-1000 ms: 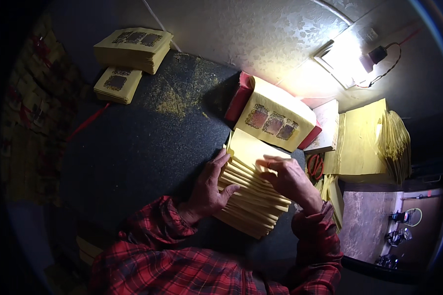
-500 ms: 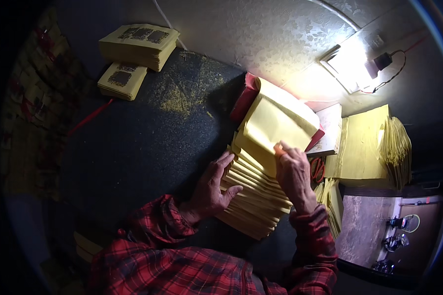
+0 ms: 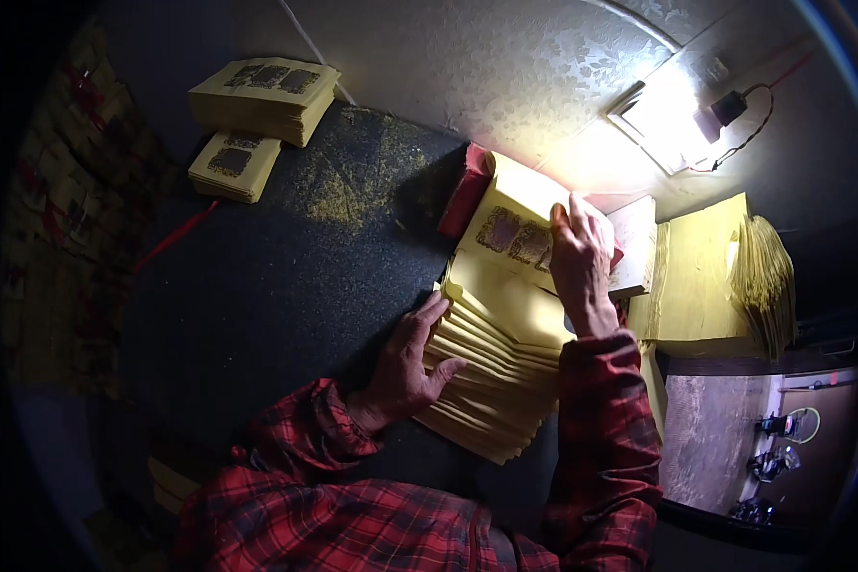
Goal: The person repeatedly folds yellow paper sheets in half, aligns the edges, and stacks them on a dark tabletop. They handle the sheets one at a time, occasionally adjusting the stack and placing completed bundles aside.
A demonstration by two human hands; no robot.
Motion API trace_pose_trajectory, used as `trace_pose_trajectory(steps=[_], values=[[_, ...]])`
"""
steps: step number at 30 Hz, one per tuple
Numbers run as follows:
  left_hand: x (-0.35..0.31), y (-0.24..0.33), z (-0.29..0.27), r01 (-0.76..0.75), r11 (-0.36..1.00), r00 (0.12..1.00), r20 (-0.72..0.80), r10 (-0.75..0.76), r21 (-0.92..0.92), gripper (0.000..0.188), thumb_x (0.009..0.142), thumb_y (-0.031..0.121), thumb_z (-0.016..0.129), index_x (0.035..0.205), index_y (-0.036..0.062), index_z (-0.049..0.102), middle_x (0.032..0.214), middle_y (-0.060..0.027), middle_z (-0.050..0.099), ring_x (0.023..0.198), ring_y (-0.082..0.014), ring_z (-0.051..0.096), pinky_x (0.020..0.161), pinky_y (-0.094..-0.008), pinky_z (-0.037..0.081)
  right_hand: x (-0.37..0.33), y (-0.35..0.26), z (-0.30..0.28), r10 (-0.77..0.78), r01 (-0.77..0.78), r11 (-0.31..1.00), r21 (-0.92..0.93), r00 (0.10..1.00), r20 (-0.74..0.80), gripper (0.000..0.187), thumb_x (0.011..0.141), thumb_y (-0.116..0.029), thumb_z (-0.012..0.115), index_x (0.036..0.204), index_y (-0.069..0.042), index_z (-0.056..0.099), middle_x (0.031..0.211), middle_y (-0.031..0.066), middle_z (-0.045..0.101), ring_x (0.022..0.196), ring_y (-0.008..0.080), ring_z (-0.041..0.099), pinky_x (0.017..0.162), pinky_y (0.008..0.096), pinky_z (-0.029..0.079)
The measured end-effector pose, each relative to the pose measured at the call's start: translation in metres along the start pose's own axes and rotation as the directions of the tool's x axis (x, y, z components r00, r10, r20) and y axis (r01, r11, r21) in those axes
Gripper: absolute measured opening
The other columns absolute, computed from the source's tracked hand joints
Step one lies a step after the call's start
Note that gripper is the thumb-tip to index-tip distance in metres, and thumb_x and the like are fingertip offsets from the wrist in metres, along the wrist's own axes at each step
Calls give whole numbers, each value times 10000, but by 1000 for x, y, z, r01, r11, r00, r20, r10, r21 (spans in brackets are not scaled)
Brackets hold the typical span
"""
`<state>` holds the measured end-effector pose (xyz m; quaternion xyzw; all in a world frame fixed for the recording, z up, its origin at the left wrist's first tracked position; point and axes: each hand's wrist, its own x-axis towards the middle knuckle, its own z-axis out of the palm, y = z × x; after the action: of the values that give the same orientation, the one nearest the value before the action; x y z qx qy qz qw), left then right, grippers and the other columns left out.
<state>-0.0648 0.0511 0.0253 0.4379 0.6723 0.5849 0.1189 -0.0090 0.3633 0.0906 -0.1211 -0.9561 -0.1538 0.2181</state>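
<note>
A fanned stack of folded yellow paper sheets (image 3: 491, 381) lies slantwise in front of me, its many folded edges overlapping. My left hand (image 3: 408, 367) rests against the stack's left side, thumb spread away from the fingers, fingertips at its upper left edge. Above it, a yellow sheet printed with dark ornamental frames (image 3: 505, 234) lies on a red block-like support (image 3: 464, 191). My right hand (image 3: 583, 257) is at the upper right of that printed sheet, fingers drawn together on its edge; the fingertips partly cover the paper.
Two stacks of printed yellow paper (image 3: 267, 81) stand at the dark table's (image 3: 257, 286) far left. A bright lamp (image 3: 672, 119) leans by the wall. To the right are a white block (image 3: 632, 243), a large yellow paper pile (image 3: 701, 276) and a screen (image 3: 715, 439).
My right hand has moved up and away from the folds to the sheet's upper edge. Printed frames now show where the paper was plain. My left hand stays in place.
</note>
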Motion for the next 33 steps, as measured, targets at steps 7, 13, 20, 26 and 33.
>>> trace_pose_trajectory(steps=[7, 13, 20, 26, 33], values=[[-6, -2, 0, 37, 999, 999, 0, -37, -10, 805, 975, 329, 790, 1576, -36, 398, 1603, -306, 467, 1457, -449, 508, 1219, -481, 411, -57, -55, -84, -137, -257, 819, 514, 781, 609, 335, 963, -137, 710, 1282, -41, 745, 1348, 231, 706, 1072, 395, 729, 993, 465, 568], [-1, 0, 0, 0, 1000, 1000, -3, 0, -14, 803, 938, 247, 816, 1575, -30, 413, 1583, -303, 475, 1447, -462, 506, 1219, -491, 414, 7, -34, -39, 71, -138, 958, 251, 964, 257, 854, 879, -146, 829, 1623, -107, 412, 1641, 328, 372, 1360, 497, 509, 1125, 554, 457], [-2, 0, -1, 5, 1000, 1000, -1, -5, 9, 814, 967, 315, 803, 1582, -32, 398, 1572, -302, 493, 1435, -440, 527, 1207, -474, 423, -11, -12, -17, -43, 46, 998, 52, 998, -53, 331, 930, -5, 657, 1257, 1, 710, 1376, 240, 679, 1116, 393, 674, 966, 496, 543], [-4, 0, -1, 23, 1000, 1000, -2, -23, -1, 821, 961, 314, 810, 1581, -32, 397, 1589, -309, 479, 1444, -444, 519, 1206, -476, 423, -51, -59, -94, -136, -343, 786, 514, 715, 685, 322, 937, -160, 778, 1239, -49, 781, 1358, 228, 713, 1124, 393, 746, 1003, 451, 586], [2, 0, 0, -24, 1000, 1000, 3, 24, -14, 801, 974, 297, 790, 1584, -33, 391, 1594, -295, 483, 1436, -440, 524, 1204, -475, 424, 18, -31, -27, 62, -94, 976, 195, 985, 163, 907, 883, -144, 813, 1657, -88, 344, 1642, 323, 373, 1322, 480, 527, 1110, 568, 451]])
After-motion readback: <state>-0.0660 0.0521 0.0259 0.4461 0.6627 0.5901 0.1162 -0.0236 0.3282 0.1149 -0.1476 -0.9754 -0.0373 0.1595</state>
